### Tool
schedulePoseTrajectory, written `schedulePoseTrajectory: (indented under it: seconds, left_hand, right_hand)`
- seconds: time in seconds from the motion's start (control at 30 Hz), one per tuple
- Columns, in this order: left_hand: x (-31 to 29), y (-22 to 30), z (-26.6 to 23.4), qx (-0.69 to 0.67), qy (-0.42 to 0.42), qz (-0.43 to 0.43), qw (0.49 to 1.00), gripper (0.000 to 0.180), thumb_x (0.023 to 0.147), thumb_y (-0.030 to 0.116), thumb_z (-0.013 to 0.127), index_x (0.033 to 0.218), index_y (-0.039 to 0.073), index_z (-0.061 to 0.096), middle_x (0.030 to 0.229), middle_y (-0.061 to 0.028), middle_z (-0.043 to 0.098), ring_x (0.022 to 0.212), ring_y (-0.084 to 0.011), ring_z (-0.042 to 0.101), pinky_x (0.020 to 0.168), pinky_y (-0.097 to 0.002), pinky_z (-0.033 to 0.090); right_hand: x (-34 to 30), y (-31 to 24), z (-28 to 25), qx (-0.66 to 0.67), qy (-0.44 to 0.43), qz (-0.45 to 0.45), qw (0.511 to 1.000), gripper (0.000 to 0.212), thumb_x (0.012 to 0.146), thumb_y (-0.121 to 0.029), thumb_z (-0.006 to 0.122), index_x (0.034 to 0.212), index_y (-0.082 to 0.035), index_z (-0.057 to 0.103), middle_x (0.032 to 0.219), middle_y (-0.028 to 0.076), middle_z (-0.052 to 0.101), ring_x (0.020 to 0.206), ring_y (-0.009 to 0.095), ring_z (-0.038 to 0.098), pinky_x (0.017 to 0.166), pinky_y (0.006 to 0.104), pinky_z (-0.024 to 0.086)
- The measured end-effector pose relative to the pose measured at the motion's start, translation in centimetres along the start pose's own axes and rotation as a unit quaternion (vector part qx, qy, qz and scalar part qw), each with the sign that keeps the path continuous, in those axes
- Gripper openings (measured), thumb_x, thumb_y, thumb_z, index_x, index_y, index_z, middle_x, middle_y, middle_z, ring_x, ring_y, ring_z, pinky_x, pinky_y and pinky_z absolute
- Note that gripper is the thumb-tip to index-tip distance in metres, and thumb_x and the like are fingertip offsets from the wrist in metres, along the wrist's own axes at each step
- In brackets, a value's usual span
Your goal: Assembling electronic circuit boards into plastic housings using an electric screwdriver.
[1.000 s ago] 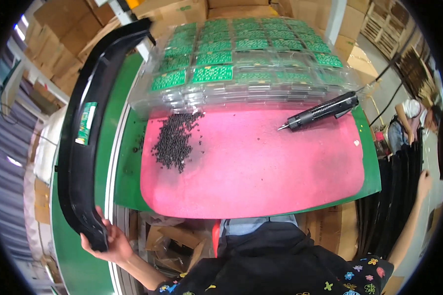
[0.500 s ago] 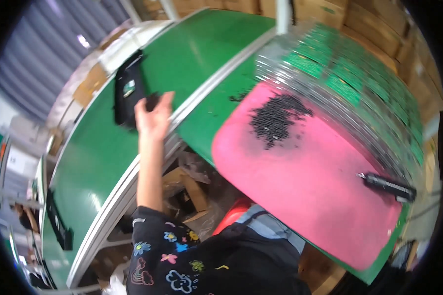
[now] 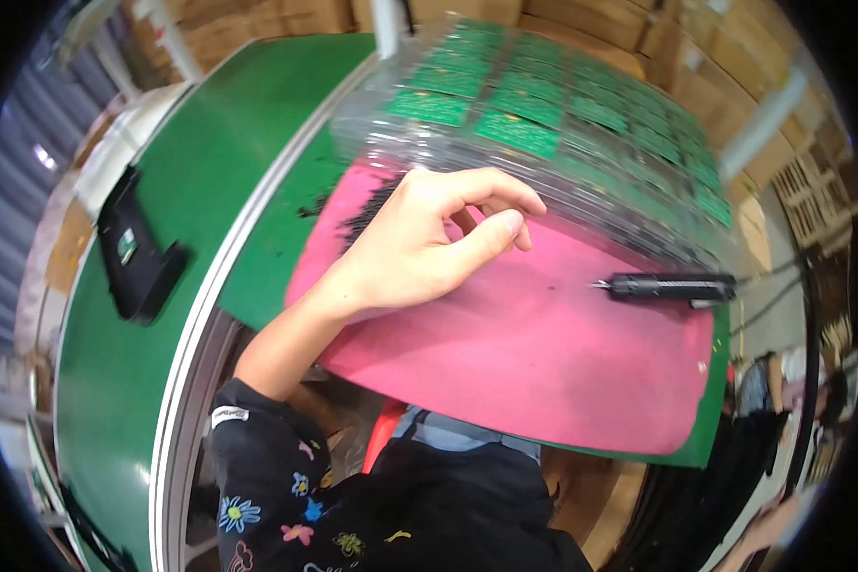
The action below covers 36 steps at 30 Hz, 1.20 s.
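Observation:
My left hand (image 3: 429, 234) hovers over the pink mat (image 3: 543, 381), back of the hand up. Its fingers are loosely bent, the thumb stands apart from them, and nothing shows in its grasp. Beneath the wrist and hand a pile of small black screws (image 3: 364, 212) is partly hidden. A black electric screwdriver (image 3: 672, 287) lies at the mat's right, its bit pointing left toward my hand. Behind the mat, clear plastic trays (image 3: 582, 176) hold several green circuit boards (image 3: 515, 133). My right hand is out of view.
Along the left runs a green conveyor belt (image 3: 114, 381) with a metal rail (image 3: 229, 243). On it rests a black plastic housing (image 3: 138, 272) with a small board inside. Cardboard boxes (image 3: 300, 17) stand at the back. Another person's arm (image 3: 772, 524) shows at lower right.
My left hand has moved right, from beside the black housing on the belt to above the mat. The view has turned right, and the housing now lies apart from the hand.

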<state>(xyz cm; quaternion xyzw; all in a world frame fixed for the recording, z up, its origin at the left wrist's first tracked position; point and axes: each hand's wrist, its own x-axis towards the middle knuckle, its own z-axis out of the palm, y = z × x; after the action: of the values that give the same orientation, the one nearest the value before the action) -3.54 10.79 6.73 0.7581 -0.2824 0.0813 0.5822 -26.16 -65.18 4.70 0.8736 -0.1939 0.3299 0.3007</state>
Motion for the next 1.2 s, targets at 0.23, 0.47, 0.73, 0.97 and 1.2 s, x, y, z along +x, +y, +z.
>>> schedulePoseTrajectory:
  seconds: [0.23,0.47,0.73,0.97,1.2]
  left_hand:
    - [3.4,-4.7,2.7,0.003,0.043,-0.058,0.997,0.025,0.098,0.016,0.05,0.113,-0.001,0.06,0.091,-0.0062,0.067,0.084,-0.0122,0.061,0.074,-0.0256,0.049]
    - [2.1,-5.5,2.9,0.17,-0.228,-0.079,0.955,0.042,0.082,0.021,0.072,0.117,0.001,0.061,0.107,-0.0127,0.067,0.099,-0.0252,0.064,0.087,-0.0367,0.049]
    - [1.1,-6.2,2.8,0.318,-0.158,-0.026,0.935,0.023,0.083,0.02,0.07,0.096,0.002,0.065,0.091,-0.0143,0.065,0.086,-0.036,0.063,0.073,-0.0422,0.051]
    - [1.0,-6.3,2.7,0.325,-0.168,-0.016,0.93,0.022,0.083,0.022,0.07,0.087,0.001,0.062,0.085,-0.014,0.061,0.083,-0.0369,0.061,0.068,-0.0445,0.048]
    - [1.3,-5.4,1.5,0.347,-0.235,-0.049,0.907,0.02,0.081,0.018,0.071,0.09,0.002,0.063,0.088,-0.0138,0.064,0.085,-0.035,0.063,0.071,-0.0422,0.05]
  right_hand:
    - [1.1,-19.3,-11.4,0.343,0.066,-0.266,0.898,0.027,0.087,0.001,0.064,0.112,0.004,0.055,0.096,0.024,0.06,0.085,0.042,0.06,0.073,0.0457,0.051]
    - [4.0,-33.3,-15.8,0.395,-0.077,-0.521,0.753,0.024,0.063,-0.022,0.07,0.084,-0.014,0.061,0.076,-0.002,0.052,0.065,0.015,0.052,0.051,0.0269,0.039]
    - [23.3,-43.2,-10.2,0.359,-0.006,-0.377,0.854,0.051,0.075,-0.005,0.068,0.123,-0.006,0.05,0.111,0.013,0.056,0.106,0.034,0.054,0.085,0.0431,0.048]
    - [27.5,-47.1,-5.3,0.177,-0.249,-0.33,0.893,0.076,0.072,0.008,0.061,0.142,-0.011,0.037,0.121,0.023,0.058,0.11,0.038,0.057,0.094,0.043,0.047]
    - [25.8,-45.8,-7.8,0.448,-0.038,-0.233,0.862,0.077,0.077,-0.002,0.072,0.143,-0.019,0.035,0.117,0.017,0.061,0.107,0.03,0.062,0.09,0.0397,0.051]
